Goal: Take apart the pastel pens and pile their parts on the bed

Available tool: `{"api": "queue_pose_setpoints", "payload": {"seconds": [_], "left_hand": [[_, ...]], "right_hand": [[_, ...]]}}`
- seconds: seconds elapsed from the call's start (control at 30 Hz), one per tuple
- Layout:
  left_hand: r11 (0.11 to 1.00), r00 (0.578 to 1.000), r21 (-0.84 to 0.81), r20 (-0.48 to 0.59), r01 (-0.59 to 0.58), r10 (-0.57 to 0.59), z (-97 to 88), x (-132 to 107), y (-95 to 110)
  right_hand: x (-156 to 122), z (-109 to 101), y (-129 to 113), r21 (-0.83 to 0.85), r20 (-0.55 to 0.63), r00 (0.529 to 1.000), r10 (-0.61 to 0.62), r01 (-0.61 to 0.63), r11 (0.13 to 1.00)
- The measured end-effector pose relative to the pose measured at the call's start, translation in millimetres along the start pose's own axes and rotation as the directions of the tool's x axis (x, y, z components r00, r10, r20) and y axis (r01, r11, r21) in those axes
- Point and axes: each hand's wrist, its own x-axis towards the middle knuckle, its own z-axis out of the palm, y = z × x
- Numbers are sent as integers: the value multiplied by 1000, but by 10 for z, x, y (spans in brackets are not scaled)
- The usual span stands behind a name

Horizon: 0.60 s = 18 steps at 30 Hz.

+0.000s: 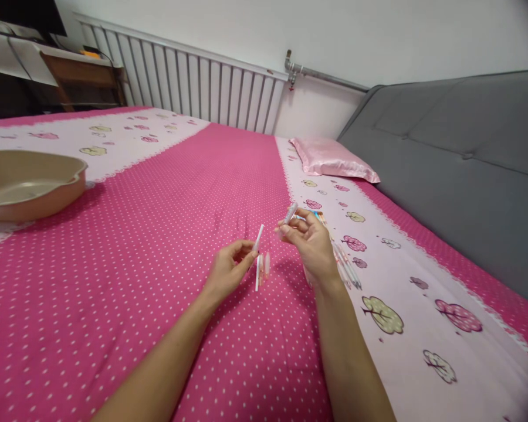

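A: What takes up the most space?
B: The bed, under a pink dotted cover. A grey padded panel borders its right side, and a white radiator stands along its far edge.
A: Any containers?
B: A tan basin on the left, cut off by the frame; light shows on its inner floor. A broad run of dotted cover stretches from it to the hands. A pink pillow lies farther off, beside the panel.
A: And the hands?
B: The left hand and the right hand are both pinched narrow, near each other but apart. Pens lie side by side by the right hand, partly behind it, slanting with their near ends rightward. Several slim pieces lie beside the left fingertips, running roughly away from the person.
A: What's being held?
B: Right, a pale tube, upper end tilted away and rightward. Left, a white stick, steeper, leaning slightly right. Both are held above the bed.
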Motion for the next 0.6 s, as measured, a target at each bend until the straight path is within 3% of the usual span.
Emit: {"api": "queue_pose_setpoints", "payload": {"seconds": [0.17, 0.4, 0.6], "left_hand": [[999, 998, 43, 60, -1, -2, 5, -9, -6], [1000, 982, -14, 190, -14, 17, 8, -36, 27], [999, 980, -24, 200, -20, 25, 8, -38, 37]], "right_hand": [[0, 0, -10, -30, -58, 995, -77, 75, 997], [0, 15, 6, -32, -50, 995, -88, 86, 996], [-18, 37, -35, -14, -41, 997, -65, 65, 998]]}}
